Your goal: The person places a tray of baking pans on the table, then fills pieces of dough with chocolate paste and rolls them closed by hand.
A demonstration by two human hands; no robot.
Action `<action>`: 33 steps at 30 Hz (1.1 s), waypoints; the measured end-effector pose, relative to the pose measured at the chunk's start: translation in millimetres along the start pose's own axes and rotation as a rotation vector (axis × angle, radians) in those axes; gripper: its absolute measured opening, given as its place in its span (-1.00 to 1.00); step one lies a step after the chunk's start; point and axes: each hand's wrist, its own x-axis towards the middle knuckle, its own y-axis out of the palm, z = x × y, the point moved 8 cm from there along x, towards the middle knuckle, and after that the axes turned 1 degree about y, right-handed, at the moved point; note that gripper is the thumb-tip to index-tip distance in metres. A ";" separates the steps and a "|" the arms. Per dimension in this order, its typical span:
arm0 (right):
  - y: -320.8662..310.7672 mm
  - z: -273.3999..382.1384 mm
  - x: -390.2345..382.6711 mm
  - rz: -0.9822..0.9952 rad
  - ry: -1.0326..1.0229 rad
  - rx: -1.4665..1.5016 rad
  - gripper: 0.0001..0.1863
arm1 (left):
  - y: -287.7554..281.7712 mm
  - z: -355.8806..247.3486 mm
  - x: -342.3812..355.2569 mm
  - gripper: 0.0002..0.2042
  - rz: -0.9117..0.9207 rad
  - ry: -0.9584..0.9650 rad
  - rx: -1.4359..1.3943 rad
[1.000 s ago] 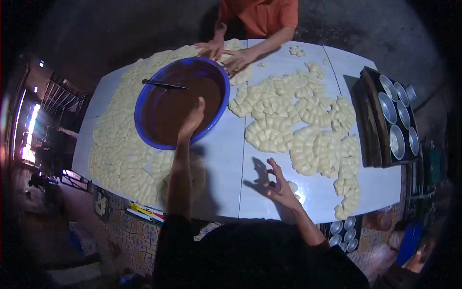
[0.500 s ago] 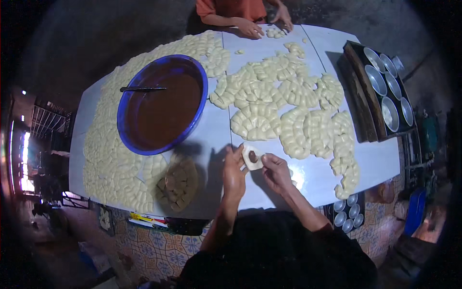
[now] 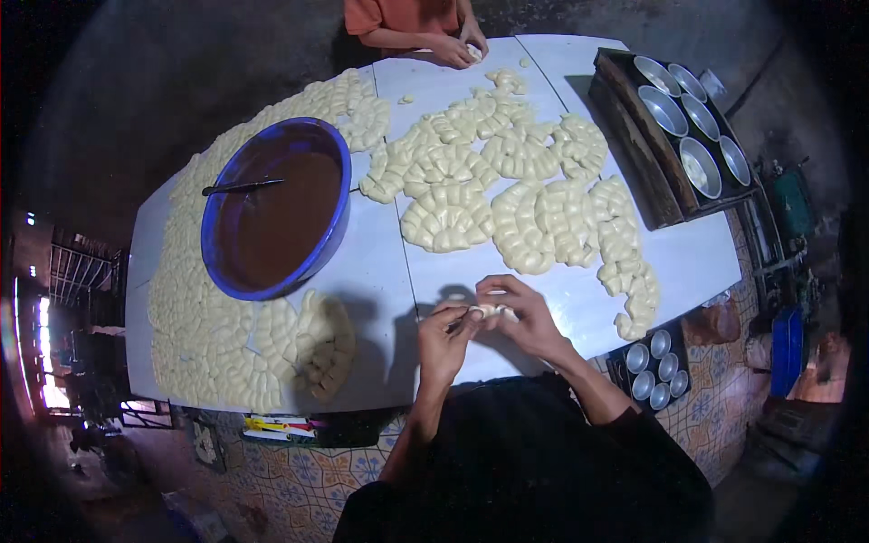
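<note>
Being pinched closed, apparently: dough pc. point(image 3: 490, 310)!
Clamped on by fingers, L hand point(image 3: 444, 344) & R hand point(image 3: 532, 321); firm seam prob. needed next.

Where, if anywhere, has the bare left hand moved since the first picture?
Yes: the left hand moved from over the round blue plastic bowl to its lower right.

Furniture: I view white table point(image 3: 376, 262), dark seams across top, glare patch point(image 3: 568, 315) toward near edge. Floor: I read patterned tile floor point(image 3: 281, 480), blue and tan motifs, beyond table's near edge. Left side: I register bright opening point(image 3: 50, 353), tall, narrow, overexposed; dark barred frame point(image 3: 83, 273) adjacent. Far side: dim gray surface point(image 3: 217, 77); I cannot tell wall from floor. Room periphery: mostly dark.
</note>
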 end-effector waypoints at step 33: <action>-179.7 -105.7 -101.2 0.097 0.092 -1.182 -0.69 | 22.1 35.8 -1.0 -0.80 0.092 0.050 -0.090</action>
